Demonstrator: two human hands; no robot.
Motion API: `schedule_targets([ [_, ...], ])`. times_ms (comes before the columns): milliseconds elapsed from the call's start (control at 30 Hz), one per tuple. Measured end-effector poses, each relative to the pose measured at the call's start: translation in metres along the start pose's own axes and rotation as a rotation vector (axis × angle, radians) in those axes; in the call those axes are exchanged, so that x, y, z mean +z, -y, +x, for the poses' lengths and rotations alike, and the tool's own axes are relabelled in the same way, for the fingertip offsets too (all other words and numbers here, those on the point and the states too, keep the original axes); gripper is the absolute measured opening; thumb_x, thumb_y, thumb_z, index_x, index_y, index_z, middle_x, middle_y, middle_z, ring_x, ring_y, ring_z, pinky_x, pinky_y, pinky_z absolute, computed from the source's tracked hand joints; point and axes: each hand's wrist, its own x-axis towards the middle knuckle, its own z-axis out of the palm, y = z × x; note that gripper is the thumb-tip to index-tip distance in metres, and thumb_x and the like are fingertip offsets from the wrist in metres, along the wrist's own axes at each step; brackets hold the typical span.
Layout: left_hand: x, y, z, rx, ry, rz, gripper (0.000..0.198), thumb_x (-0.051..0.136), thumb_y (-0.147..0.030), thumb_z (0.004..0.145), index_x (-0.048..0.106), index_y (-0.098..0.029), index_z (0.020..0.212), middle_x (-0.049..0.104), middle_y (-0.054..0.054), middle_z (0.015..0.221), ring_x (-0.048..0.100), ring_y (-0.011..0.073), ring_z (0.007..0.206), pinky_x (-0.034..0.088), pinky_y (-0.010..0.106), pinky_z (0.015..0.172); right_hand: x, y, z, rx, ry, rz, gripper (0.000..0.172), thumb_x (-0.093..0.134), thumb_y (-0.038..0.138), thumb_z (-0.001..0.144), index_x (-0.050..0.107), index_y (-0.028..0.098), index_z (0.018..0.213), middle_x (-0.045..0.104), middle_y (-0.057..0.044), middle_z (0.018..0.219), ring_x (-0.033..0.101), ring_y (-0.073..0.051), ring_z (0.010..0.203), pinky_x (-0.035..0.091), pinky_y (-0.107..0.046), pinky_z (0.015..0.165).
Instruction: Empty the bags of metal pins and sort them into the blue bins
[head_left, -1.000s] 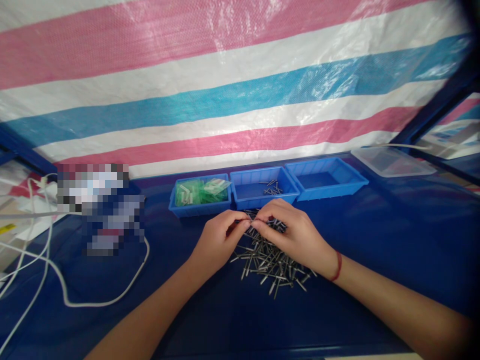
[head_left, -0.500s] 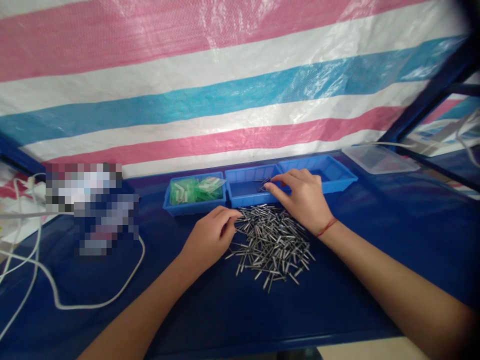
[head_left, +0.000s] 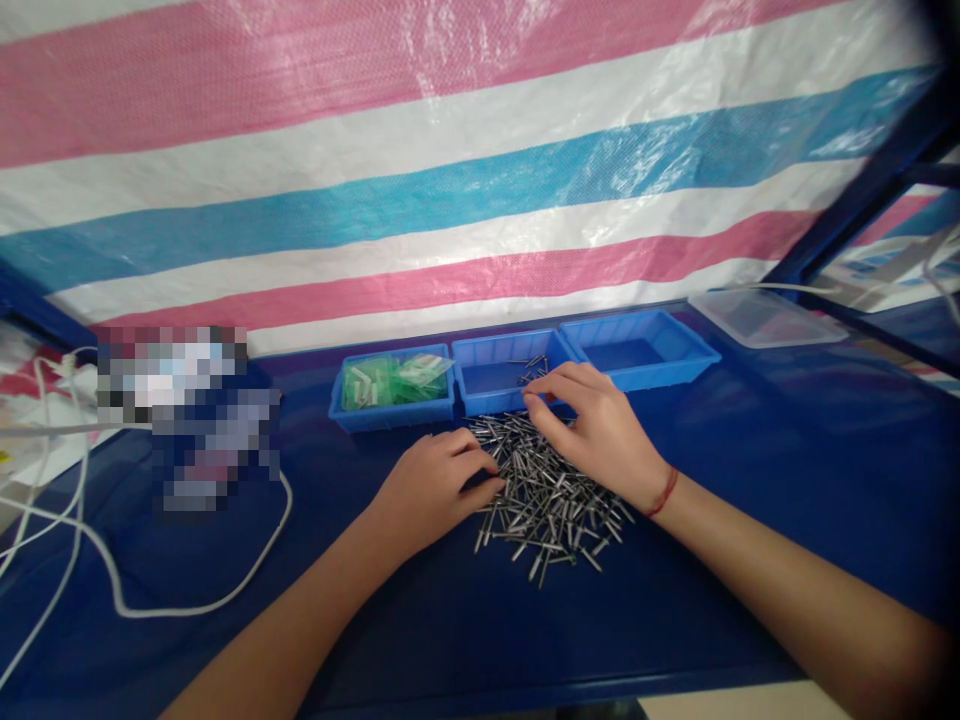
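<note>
A loose heap of silvery blind rivets point(head_left: 551, 495) lies on the blue table. My left hand point(head_left: 442, 485) is at the heap's left side, thumb and forefinger slightly apart at the rivets; no held rivet shows. My right hand point(head_left: 592, 425) hovers by the front rim of the middle blue bin point(head_left: 487, 400). Its fingers are curved, with a gap behind the close thumb and forefinger tips, and no rivet is visible between them. A few rivets point(head_left: 534, 368) lie at the right side inside that bin, partly hidden by this hand.
Left of the middle bin, another blue bin point(head_left: 390, 415) holds green-tinted packets point(head_left: 390, 380). A third blue bin point(head_left: 637, 355) stands on the right, beside a clear plastic lid point(head_left: 765, 318). White cables point(head_left: 180, 612) and blurred items occupy the left. A striped sheet point(head_left: 450, 180) hangs behind.
My right hand has drawn back from inside the middle bin toward its front rim. My left hand has shifted right and down onto the heap, its fingers spreading apart.
</note>
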Motion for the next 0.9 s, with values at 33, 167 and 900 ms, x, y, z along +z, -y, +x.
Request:
schedule_targets([
  [33,0.001,0.000,0.000,-0.002,0.005,0.017,0.022,0.053,-0.034,0.090,0.068,-0.019,0.093,0.062,0.005,0.091,0.059,0.0172,0.085,0.044,0.029,0.075,0.000,0.002,-0.001,-0.006,0.007,0.004,0.016,0.051,0.026,0.088,0.065,0.019,0.083,0.065,-0.005,0.085,0.056,-0.021,0.081,0.041,-0.037,0.076],
  [167,0.004,0.001,0.001,-0.013,0.001,0.072,0.023,0.052,-0.036,0.091,0.068,-0.019,0.094,0.063,0.005,0.091,0.060,0.0176,0.085,0.043,0.029,0.073,-0.001,0.009,-0.003,-0.035,0.053,0.026,0.016,0.050,0.024,0.088,0.064,0.019,0.082,0.064,-0.004,0.083,0.054,-0.020,0.080,0.040,-0.037,0.076],
  [900,0.013,-0.022,0.001,-0.230,-0.016,0.198,0.021,0.043,-0.026,0.095,0.063,-0.019,0.094,0.062,0.004,0.095,0.061,0.0193,0.079,0.045,0.031,0.068,0.009,0.019,-0.011,-0.100,0.229,0.084,0.014,0.052,0.021,0.088,0.063,0.020,0.082,0.064,-0.002,0.081,0.050,-0.018,0.078,0.036,-0.034,0.075],
])
